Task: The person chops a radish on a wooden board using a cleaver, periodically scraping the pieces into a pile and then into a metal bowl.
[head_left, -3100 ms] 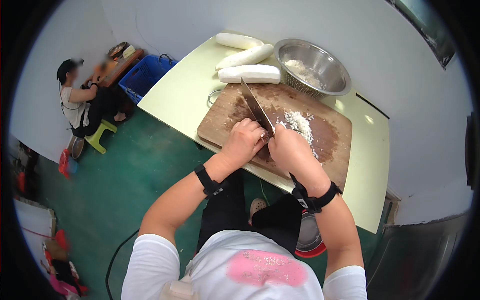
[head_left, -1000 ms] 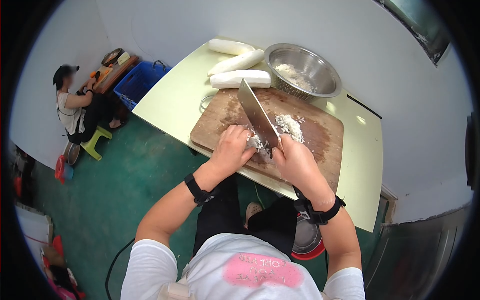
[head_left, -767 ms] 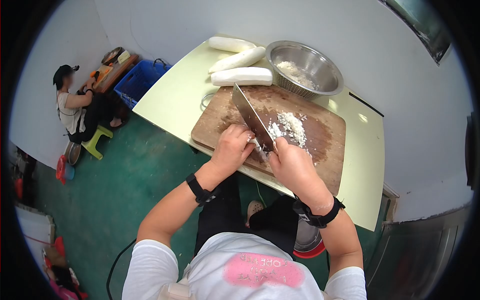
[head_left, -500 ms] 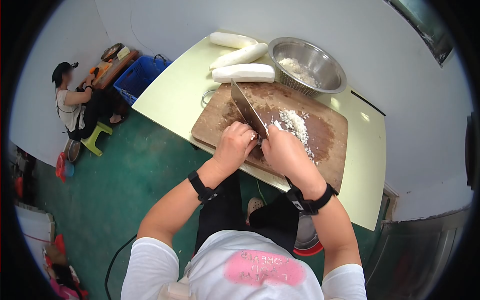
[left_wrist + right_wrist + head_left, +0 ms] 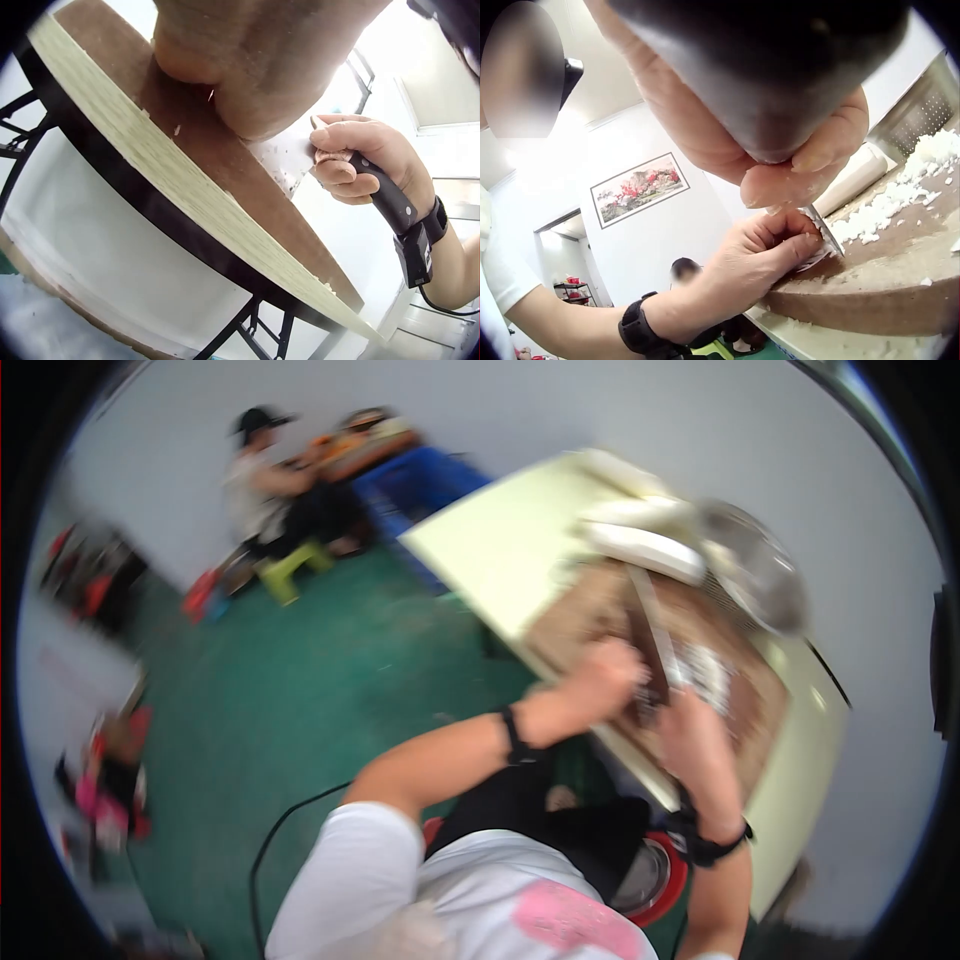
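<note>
In the blurred head view, my right hand (image 5: pixel 695 735) grips a cleaver (image 5: pixel 655 640), its blade pointing away over the wooden cutting board (image 5: pixel 565 625). Its black handle (image 5: pixel 386 193) shows within the curled fingers in the left wrist view. Just left of the blade, my left hand (image 5: pixel 608 678) has its fingers curled down at the board. Seen from the right wrist, the left thumb and fingers pinch thin white radish strips (image 5: pixel 819 259) right beside the blade. Finely chopped white radish (image 5: pixel 900 201) lies in a heap on the blade's other side.
Peeled white radishes (image 5: pixel 645 552) lie behind the board, beside a steel colander (image 5: pixel 775 575). All stand on a pale yellow table (image 5: pixel 490 545). A blue crate (image 5: pixel 420 485) and a seated person (image 5: pixel 265 485) are at the left. A red-rimmed bucket (image 5: pixel 672 875) stands below.
The head view has swung, so the table and both hands appear farther right and tilted. Over the last second the blade turned flatter, then upright again beside the left fingers.
</note>
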